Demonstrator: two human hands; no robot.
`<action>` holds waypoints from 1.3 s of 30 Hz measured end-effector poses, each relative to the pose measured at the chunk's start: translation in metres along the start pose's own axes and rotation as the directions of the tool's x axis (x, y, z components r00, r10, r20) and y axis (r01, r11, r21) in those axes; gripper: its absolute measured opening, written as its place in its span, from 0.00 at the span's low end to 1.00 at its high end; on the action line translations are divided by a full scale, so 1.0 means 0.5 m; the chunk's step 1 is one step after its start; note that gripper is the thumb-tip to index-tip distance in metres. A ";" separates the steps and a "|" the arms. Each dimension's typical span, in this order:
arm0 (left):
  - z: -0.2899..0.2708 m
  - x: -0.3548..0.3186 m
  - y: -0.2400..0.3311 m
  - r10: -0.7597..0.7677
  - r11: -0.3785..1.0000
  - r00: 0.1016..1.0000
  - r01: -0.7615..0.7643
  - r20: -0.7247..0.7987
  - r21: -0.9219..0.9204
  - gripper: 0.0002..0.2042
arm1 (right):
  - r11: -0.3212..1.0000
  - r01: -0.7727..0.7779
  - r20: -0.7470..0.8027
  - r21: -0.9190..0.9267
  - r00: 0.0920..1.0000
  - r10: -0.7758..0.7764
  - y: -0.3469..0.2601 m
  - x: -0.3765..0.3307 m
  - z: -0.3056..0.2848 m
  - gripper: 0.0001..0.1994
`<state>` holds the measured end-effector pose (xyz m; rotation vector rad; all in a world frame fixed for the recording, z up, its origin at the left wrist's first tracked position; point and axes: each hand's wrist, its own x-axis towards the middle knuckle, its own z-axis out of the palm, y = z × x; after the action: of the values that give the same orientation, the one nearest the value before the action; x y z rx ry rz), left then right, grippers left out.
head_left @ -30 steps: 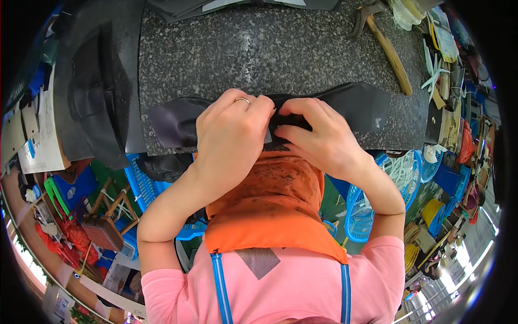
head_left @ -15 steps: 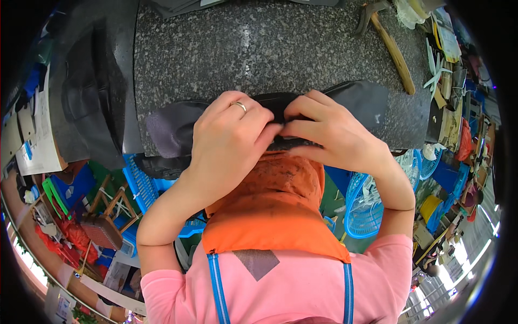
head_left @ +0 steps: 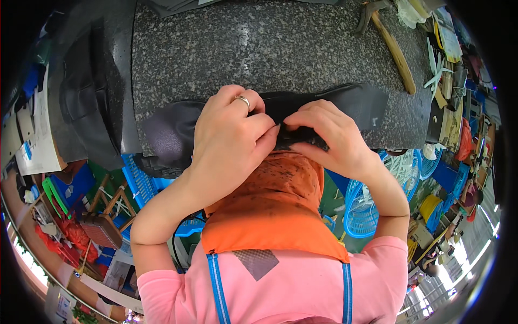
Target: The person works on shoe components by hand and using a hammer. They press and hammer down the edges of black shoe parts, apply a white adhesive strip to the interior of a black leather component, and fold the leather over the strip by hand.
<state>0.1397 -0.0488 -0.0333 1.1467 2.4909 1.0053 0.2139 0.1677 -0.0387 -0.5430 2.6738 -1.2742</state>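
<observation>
The slab (head_left: 280, 48), grey speckled stone, fills the upper middle of my view, its near edge bending toward me. Below it my orange apron (head_left: 275, 210) covers my lap, over a pink shirt.

The leather (head_left: 172, 135), a long dark strip, lies along the slab's near edge, its left end drooping over the edge and its right end flat on the stone. More dark leather sheets (head_left: 86, 102) hang off the slab's left side.

My left hand (head_left: 229, 137) sits on the middle of the strip, fingers curled down and closed on it, thumb tip meeting my other hand; there is 1 ring (head_left: 244, 101) on it. My right hand (head_left: 329, 135) is just beside it, fingers bent, pinching a folded bit of the strip at the slab's edge, above the apron. The 2 hands touch at the fingertips.

A blue basket (head_left: 367, 210) stands on the floor under my right forearm, and a blue crate (head_left: 141, 181) under my left. A hammer (head_left: 396, 51) with a wooden handle lies on the slab's far right, well apart from my hands.
</observation>
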 end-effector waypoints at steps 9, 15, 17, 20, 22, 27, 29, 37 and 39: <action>-0.037 -0.013 -0.050 0.334 0.927 0.930 -0.354 0.156 0.122 0.12 | 0.968 0.053 -0.011 -0.246 0.998 -0.057 -0.032 0.029 0.017 0.15; -0.029 -0.047 -0.046 0.479 0.831 0.869 -0.494 0.125 0.255 0.14 | 0.855 0.283 0.036 -0.434 0.954 -0.297 -0.027 0.023 0.030 0.09; -0.022 -0.067 -0.050 0.486 0.823 0.869 -0.492 0.097 0.284 0.14 | 0.845 0.289 0.007 -0.450 0.947 -0.321 -0.028 0.023 0.038 0.09; -0.018 -0.075 -0.044 0.495 0.813 0.868 -0.477 0.035 0.333 0.12 | 0.848 0.230 -0.062 -0.477 0.954 -0.293 -0.040 0.023 0.046 0.08; -0.015 -0.082 -0.037 0.418 0.841 0.908 -0.393 0.015 0.372 0.14 | 0.861 0.163 -0.106 -0.482 0.964 -0.243 -0.045 0.027 0.049 0.09; -0.081 -0.064 0.020 0.243 0.970 0.872 -0.223 -0.425 0.098 0.27 | 0.987 -0.002 -0.164 0.163 0.986 0.029 -0.070 0.031 0.000 0.08; -0.075 -0.064 0.014 -0.126 0.862 0.855 -0.157 -0.503 -0.482 0.44 | 0.809 -0.041 -0.188 0.587 0.964 0.186 -0.083 0.033 -0.002 0.08; -0.034 -0.063 0.015 -0.311 -0.341 0.880 0.250 0.359 -0.906 0.17 | 0.037 -0.246 0.226 0.968 0.932 0.284 -0.081 0.074 0.034 0.12; -0.047 -0.071 0.012 -0.382 -0.285 0.870 0.210 0.312 -0.935 0.18 | 0.169 -0.166 0.113 0.971 0.951 0.286 -0.073 0.091 0.045 0.09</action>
<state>0.1566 -0.0840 -0.0146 -0.2062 0.8783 2.1350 0.1876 0.1132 -0.0232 0.1555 1.2444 -2.4743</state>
